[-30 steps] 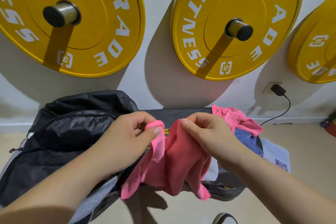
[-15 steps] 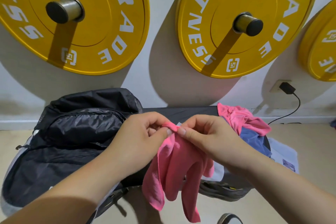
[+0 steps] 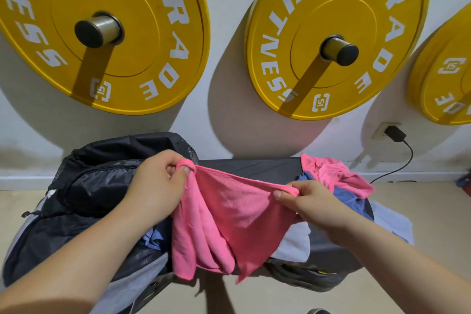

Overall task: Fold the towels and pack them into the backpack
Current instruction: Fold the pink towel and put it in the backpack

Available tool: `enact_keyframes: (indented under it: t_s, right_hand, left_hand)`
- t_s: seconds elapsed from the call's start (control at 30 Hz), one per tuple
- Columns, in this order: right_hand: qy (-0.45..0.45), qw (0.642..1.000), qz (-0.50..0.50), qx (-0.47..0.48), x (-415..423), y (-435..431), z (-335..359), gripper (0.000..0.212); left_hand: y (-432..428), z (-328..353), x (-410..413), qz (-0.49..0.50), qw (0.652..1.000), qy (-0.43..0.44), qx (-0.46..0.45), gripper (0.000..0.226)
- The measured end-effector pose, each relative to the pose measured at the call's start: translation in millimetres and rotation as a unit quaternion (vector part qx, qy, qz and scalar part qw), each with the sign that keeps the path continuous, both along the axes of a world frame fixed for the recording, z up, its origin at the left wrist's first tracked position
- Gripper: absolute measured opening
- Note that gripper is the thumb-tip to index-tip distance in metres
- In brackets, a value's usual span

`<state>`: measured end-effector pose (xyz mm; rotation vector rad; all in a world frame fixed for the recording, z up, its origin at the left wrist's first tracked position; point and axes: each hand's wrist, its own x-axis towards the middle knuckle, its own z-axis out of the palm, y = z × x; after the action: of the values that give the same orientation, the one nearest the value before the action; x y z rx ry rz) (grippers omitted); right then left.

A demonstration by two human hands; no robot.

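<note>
A pink towel (image 3: 229,216) hangs in the air, stretched along its top edge between my two hands. My left hand (image 3: 158,186) pinches its left corner; my right hand (image 3: 311,201) pinches the right corner. The towel's lower part droops in loose folds. Behind and left of it lies a black backpack (image 3: 84,186) on a dark bench (image 3: 254,168). At the bench's right end sits a pile with another pink towel (image 3: 334,173) on a blue towel (image 3: 349,199). A white cloth (image 3: 295,242) shows under the held towel.
Yellow weight plates (image 3: 331,33) hang on pegs on the white wall just beyond the bench. A black charger (image 3: 395,132) is plugged in at the right, its cable running down the wall. Beige floor (image 3: 420,224) lies around the bench. A shoe tip shows at the bottom edge.
My hands were close together on the towel; they have drawn apart, left hand up and left, right hand to the right, spreading the towel's top edge.
</note>
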<state>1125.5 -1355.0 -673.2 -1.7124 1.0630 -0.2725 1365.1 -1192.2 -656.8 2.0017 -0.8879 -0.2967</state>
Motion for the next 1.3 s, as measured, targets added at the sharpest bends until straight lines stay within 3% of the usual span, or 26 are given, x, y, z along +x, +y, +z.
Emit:
enact_keyframes:
  t_s: [0.07, 0.13, 0.23, 0.33, 0.53, 0.63, 0.93, 1.3]
  right_hand:
    - [-0.052, 0.997, -0.006, 0.048, 4, 7, 6, 0.039]
    - [-0.097, 0.993, -0.004, 0.062, 10, 18, 16, 0.030]
    - [-0.133, 0.991, -0.001, 0.014, 18, 34, 28, 0.023]
    - [-0.170, 0.985, 0.012, 0.037, 25, 49, 33, 0.022]
    - [-0.137, 0.988, 0.075, -0.011, 31, 63, 36, 0.025]
    - [-0.135, 0.989, 0.054, -0.016, 31, 63, 36, 0.022]
    - [-0.137, 0.990, -0.017, 0.011, 32, 62, 42, 0.018]
    - [-0.162, 0.987, -0.015, 0.017, 35, 72, 39, 0.019]
  left_hand:
    - [1, -3, -4, 0.023, 0.999, 0.035, 0.014, 0.012]
    - [1, -3, -18, 0.022, 0.996, 0.090, 0.005, 0.012]
    - [3, 8, -50, -0.048, 0.991, 0.123, -0.038, 0.009]
    - [5, 18, -77, -0.100, 0.980, 0.155, -0.073, 0.008]
    - [3, 18, -85, -0.090, 0.973, 0.191, -0.096, 0.012]
    - [2, 18, -85, -0.071, 0.969, 0.214, -0.105, 0.014]
    - [0, 17, -84, -0.028, 0.977, 0.174, -0.121, 0.016]
    - [3, 14, -88, -0.084, 0.979, 0.154, -0.108, 0.021]
